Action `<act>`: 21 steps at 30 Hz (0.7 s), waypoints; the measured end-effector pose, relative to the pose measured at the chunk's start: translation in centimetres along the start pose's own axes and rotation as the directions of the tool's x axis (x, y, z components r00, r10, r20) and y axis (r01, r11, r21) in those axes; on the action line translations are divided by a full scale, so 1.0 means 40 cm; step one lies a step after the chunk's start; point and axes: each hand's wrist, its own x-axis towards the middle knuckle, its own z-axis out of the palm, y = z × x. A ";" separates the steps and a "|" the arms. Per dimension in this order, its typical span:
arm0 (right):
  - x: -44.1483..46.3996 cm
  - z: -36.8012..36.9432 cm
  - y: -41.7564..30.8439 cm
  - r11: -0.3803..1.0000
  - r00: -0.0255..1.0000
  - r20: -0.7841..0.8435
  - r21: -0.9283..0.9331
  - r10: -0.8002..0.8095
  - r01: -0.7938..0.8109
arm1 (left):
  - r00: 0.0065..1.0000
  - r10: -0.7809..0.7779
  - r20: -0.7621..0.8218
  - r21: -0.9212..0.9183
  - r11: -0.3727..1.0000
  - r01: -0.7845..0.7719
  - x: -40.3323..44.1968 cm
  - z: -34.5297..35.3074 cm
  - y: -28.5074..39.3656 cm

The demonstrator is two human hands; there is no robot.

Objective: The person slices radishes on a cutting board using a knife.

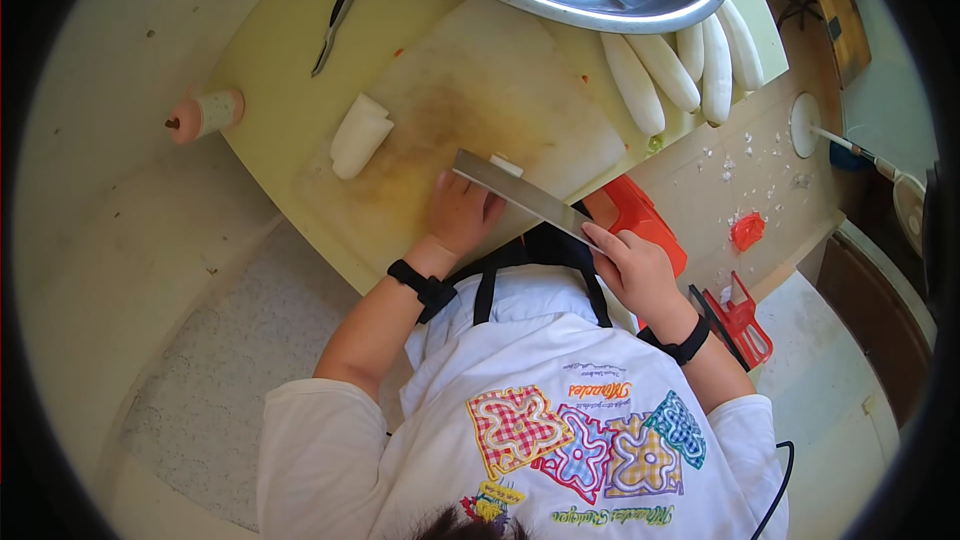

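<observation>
A cleaver [525,199] lies across the near part of the cutting board [480,70], its handle in my right hand [638,270]. My left hand [463,213] is beside the blade's far left end, its fingers curled; anything under them is hidden. A small white piece [506,165] shows just beyond the blade. To the left on the board sit peeled white chunks [361,136] side by side.
A large metal basin [590,10] is at the table's far edge. Several long white vegetables [634,84] lie right of the board. A peeler [335,25] rests at the upper left; a pink bottle [206,116] stands left. Below the table's right edge is a red container [650,225].
</observation>
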 end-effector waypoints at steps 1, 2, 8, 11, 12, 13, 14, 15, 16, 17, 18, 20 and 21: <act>0.001 -0.001 -0.001 1.000 1.000 0.001 -0.001 0.000 0.000 | 1.000 -0.001 0.000 -0.001 1.000 0.001 -0.001 0.001 -0.001; 0.002 -0.003 -0.004 1.000 1.000 0.003 -0.013 0.004 -0.004 | 1.000 -0.011 0.014 -0.008 1.000 0.011 -0.003 0.003 -0.003; 0.006 0.003 -0.013 0.999 1.000 0.021 -0.044 0.022 -0.021 | 1.000 0.028 -0.002 -0.008 1.000 -0.028 -0.017 0.017 -0.023; 0.007 0.003 -0.014 0.999 0.999 0.028 -0.033 0.028 -0.027 | 0.999 0.052 -0.015 -0.005 0.999 -0.052 -0.015 0.021 -0.029; 0.007 0.002 -0.015 0.999 0.999 0.030 -0.029 0.029 -0.029 | 0.998 0.062 -0.021 -0.004 0.998 -0.062 -0.014 0.022 -0.029; 0.007 -0.004 -0.016 0.999 0.999 0.032 -0.030 0.031 -0.030 | 0.998 0.061 -0.021 -0.007 0.998 -0.061 -0.014 0.024 -0.031; 0.009 -0.012 -0.020 0.999 0.999 0.039 -0.026 0.033 -0.032 | 0.996 0.081 -0.032 0.007 0.997 -0.081 -0.014 0.025 -0.035; 0.010 -0.016 -0.022 0.999 0.998 0.047 -0.021 0.036 -0.035 | 0.994 0.102 -0.042 0.021 0.995 -0.101 -0.015 0.026 -0.037; 0.011 -0.018 -0.020 0.999 0.998 0.048 -0.022 0.035 -0.034 | 0.994 0.101 -0.043 0.021 0.995 -0.100 -0.016 0.027 -0.038; 0.015 -0.019 -0.016 0.999 0.999 0.039 -0.034 0.023 -0.022 | 0.994 0.098 -0.039 0.019 0.995 -0.097 -0.016 0.027 -0.039; 0.020 -0.019 -0.015 0.999 0.999 0.031 -0.047 0.011 -0.009 | 0.995 0.095 -0.034 0.017 0.995 -0.095 -0.015 0.026 -0.040; 0.037 -0.029 -0.016 0.999 0.999 0.036 -0.049 0.002 -0.001 | 0.996 0.077 -0.049 0.015 0.997 -0.077 -0.014 0.025 -0.035; 0.041 -0.033 -0.016 0.999 0.999 0.040 -0.053 -0.003 0.006 | 0.996 0.061 -0.064 0.010 0.998 -0.061 -0.011 0.025 -0.032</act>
